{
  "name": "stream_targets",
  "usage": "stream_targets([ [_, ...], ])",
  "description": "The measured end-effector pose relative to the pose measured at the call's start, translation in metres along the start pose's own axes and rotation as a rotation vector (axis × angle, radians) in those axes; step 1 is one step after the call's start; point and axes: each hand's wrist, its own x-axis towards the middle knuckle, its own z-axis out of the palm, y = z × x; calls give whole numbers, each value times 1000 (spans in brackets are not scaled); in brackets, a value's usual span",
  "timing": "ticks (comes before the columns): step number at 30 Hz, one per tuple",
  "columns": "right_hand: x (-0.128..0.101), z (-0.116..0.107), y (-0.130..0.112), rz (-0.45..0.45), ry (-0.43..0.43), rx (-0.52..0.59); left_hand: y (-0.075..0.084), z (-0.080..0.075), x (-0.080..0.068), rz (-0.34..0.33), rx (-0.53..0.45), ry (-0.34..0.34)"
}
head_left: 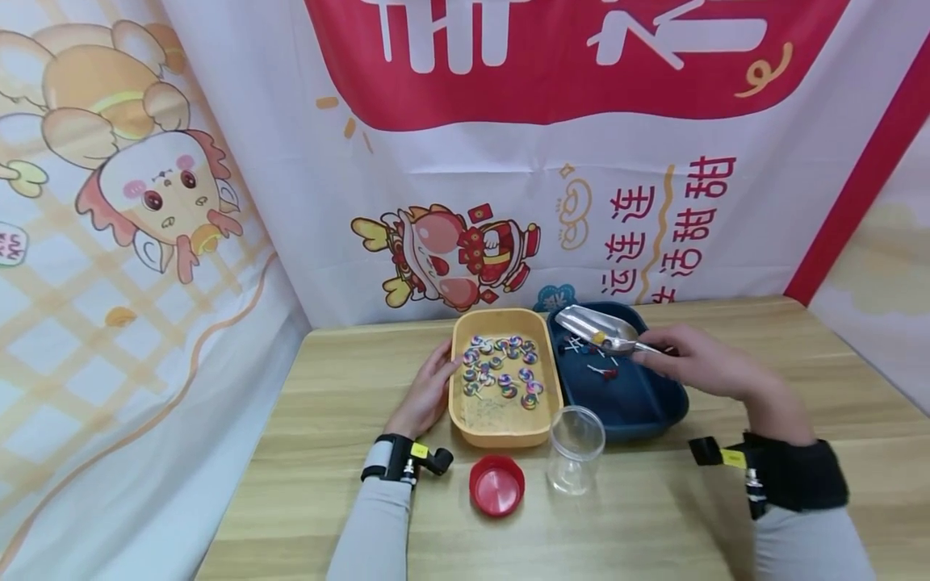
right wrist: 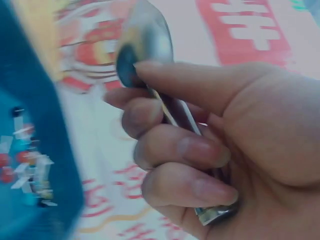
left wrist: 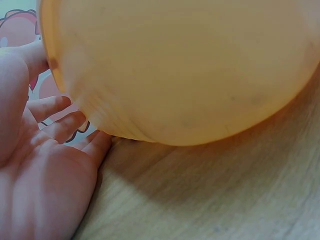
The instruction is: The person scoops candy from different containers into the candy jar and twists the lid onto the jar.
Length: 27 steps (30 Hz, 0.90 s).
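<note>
Right hand [head_left: 701, 363] grips a shiny metal scoop [head_left: 603, 329].

- It looked like a sweet stall or festive booth, staged rather than lived in.
- Cartoon banners [head_left: 465, 161] with red lettering hung from nine to three o'clock.
- A plain wooden table [head_left: 349, 387] stood below them.

Left hand [left wrist: 35, 165] lies palm up at lower left, fingers [left wrist: 60, 127] relaxed and touching the curved side of the orange tub [left wrist: 190, 65], which fills most of the frame. Wooden tabletop [left wrist: 215, 195] below. Printed backdrop [left wrist: 17, 25] at far left.
</note>
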Motion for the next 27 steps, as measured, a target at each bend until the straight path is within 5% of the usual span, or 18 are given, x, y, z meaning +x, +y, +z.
stream_targets([
  [11, -68, -35, -29, 39, -122, -33, 6, 0, 2, -17, 17, 20],
  [18, -78, -38, -34, 71, -264, 33, 8, 0, 3, -38, 33, 24],
  [27, -83, -35, -38, 30, -302, 29, 5, 0, 2, -45, 38, 18],
])
